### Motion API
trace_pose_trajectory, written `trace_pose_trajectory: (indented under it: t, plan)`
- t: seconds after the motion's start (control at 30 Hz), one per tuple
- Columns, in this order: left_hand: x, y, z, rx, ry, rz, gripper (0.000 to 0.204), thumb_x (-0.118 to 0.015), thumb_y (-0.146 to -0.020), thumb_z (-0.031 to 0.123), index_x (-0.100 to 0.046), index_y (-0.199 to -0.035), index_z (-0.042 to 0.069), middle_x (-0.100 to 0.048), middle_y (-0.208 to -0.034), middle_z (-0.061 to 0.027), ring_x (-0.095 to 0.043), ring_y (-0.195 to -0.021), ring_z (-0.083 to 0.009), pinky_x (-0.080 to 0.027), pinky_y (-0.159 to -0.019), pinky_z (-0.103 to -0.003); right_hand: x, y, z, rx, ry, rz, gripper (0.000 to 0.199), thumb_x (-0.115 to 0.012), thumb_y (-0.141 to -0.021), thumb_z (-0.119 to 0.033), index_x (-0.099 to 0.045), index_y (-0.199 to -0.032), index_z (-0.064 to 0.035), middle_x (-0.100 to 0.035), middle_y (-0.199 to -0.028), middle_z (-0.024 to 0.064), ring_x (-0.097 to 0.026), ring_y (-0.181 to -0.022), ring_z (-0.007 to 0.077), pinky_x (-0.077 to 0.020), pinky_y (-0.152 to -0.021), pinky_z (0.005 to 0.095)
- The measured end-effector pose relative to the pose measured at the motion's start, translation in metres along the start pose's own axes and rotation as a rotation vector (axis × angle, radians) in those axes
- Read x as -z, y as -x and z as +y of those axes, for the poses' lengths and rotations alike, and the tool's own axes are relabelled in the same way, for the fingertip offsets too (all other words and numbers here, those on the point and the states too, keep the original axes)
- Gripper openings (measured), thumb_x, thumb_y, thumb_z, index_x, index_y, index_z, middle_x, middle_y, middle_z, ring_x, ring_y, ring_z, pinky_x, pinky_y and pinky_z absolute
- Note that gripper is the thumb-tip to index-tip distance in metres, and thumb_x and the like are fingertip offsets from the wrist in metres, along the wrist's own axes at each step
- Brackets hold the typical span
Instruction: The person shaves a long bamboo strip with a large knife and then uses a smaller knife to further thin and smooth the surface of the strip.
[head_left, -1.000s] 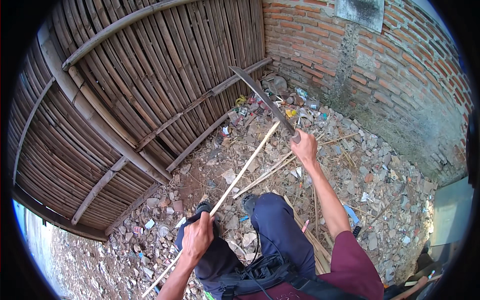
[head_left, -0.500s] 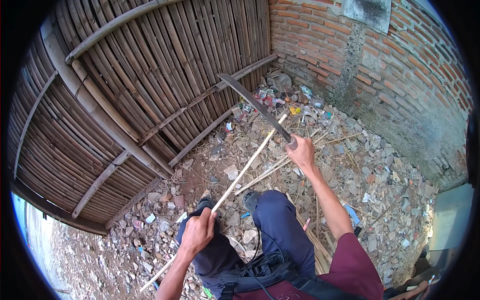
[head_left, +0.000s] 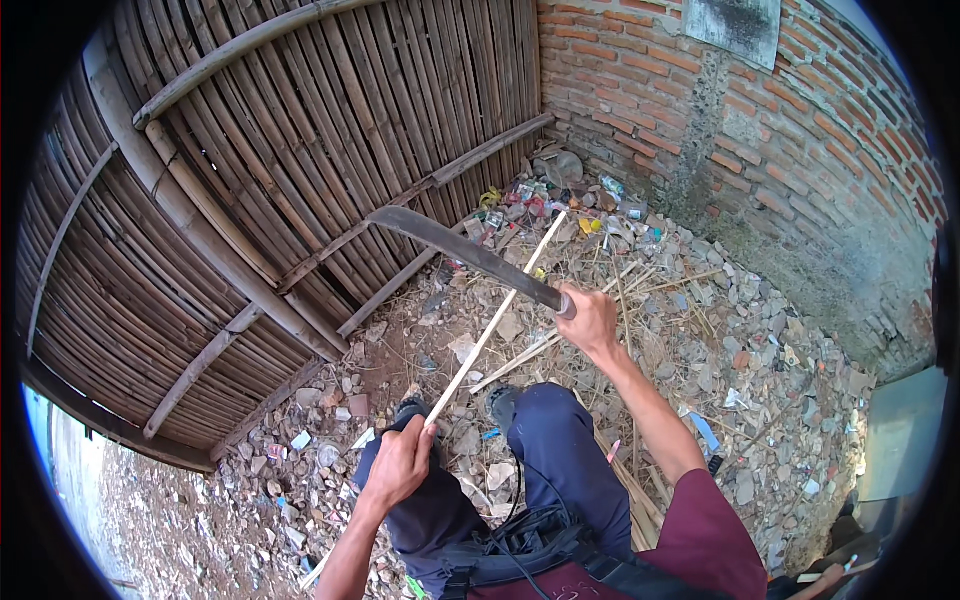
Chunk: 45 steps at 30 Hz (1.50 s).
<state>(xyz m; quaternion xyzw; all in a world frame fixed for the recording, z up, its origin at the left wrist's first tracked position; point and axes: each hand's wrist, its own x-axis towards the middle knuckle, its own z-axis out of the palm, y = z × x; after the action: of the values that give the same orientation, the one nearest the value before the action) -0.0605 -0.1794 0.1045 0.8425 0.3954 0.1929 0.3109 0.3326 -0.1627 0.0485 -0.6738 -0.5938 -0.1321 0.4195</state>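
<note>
My left hand (head_left: 400,463) is closed around a long pale strip, likely split bamboo (head_left: 478,352), that slants up and away to the right in front of my knees. The strip's other end comes out below the hand, past my left forearm. My right hand (head_left: 590,322) grips the handle of a machete (head_left: 470,258). Its long dark blade, with a curved tip, points to the far left and crosses over the upper part of the strip. Whether the blade touches the strip, I cannot tell.
More pale strips (head_left: 525,362) lie on the stony ground (head_left: 740,400), and others (head_left: 640,505) rest beside my right leg. Slatted bamboo fencing (head_left: 330,150) stands at the left, a brick wall (head_left: 780,150) at the right. Plastic litter (head_left: 540,200) is heaped in the corner.
The machete has swung left and down, its blade now lying across the strip. My right hand has shifted slightly left and lower. The strip has tilted a little more upright.
</note>
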Motion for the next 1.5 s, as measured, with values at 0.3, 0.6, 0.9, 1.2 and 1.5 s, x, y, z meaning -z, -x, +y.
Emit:
trace_pose_trajectory:
  t: [0.3,0.6,0.9,1.2,1.5]
  plan:
    - [-0.002,0.009,0.005,0.046,-0.002,-0.051,0.024,-0.054,-0.111,0.018,-0.054,-0.095,0.0,-0.053,-0.063,-0.0275,-0.059,-0.064,-0.0502,-0.042,-0.059,-0.055,-0.003,-0.005,0.025,-0.203,-0.004,-0.105,0.011,-0.072,-0.083,-0.009,-0.076,-0.092,-0.0067,-0.067,-0.06,0.0039,-0.057,-0.043,0.0129,-0.0499,-0.044,0.0302]
    - [-0.005,0.005,0.0,0.032,0.074,-0.07,0.032,-0.05,-0.113,0.023,-0.054,-0.091,-0.001,-0.052,-0.067,-0.0245,-0.054,-0.063,-0.0466,-0.041,-0.061,-0.05,-0.03,0.021,-0.015,0.349,0.06,-0.063,0.004,-0.075,-0.083,-0.015,-0.073,-0.086,-0.0127,-0.064,-0.058,0.0022,-0.049,-0.04,0.0118,-0.0417,-0.039,0.0313]
    - [0.023,0.035,0.01,0.169,0.105,-0.12,0.033,-0.049,-0.114,0.023,-0.055,-0.092,0.0,-0.056,-0.069,-0.0229,-0.058,-0.064,-0.0451,-0.042,-0.06,-0.049,-0.007,-0.022,0.063,-0.477,0.097,0.049,0.017,-0.072,-0.087,-0.02,-0.075,-0.09,-0.0045,-0.074,-0.076,0.0198,-0.075,-0.073,0.0379,-0.0581,-0.069,0.0478]
    - [0.002,0.023,-0.01,0.203,0.372,-0.184,0.034,-0.046,-0.117,0.029,-0.06,-0.101,0.002,-0.046,-0.065,-0.0003,-0.045,-0.06,-0.0109,-0.039,-0.057,-0.034,0.016,0.014,0.008,-0.362,-0.127,0.06,0.013,-0.075,-0.082,-0.011,-0.077,-0.093,-0.0038,-0.069,-0.067,0.0183,-0.072,-0.061,0.0334,-0.0535,-0.059,0.0429]
    - [-0.009,0.01,0.004,0.183,0.486,-0.281,0.04,-0.043,-0.118,0.032,-0.052,-0.09,0.005,-0.044,-0.071,0.0028,-0.041,-0.064,-0.0083,-0.038,-0.057,-0.03,0.008,0.037,-0.023,0.166,0.055,-0.09,0.026,-0.076,-0.074,-0.011,-0.077,-0.1,-0.0114,-0.066,-0.058,0.001,-0.056,-0.044,0.0123,-0.0469,-0.043,0.0351]
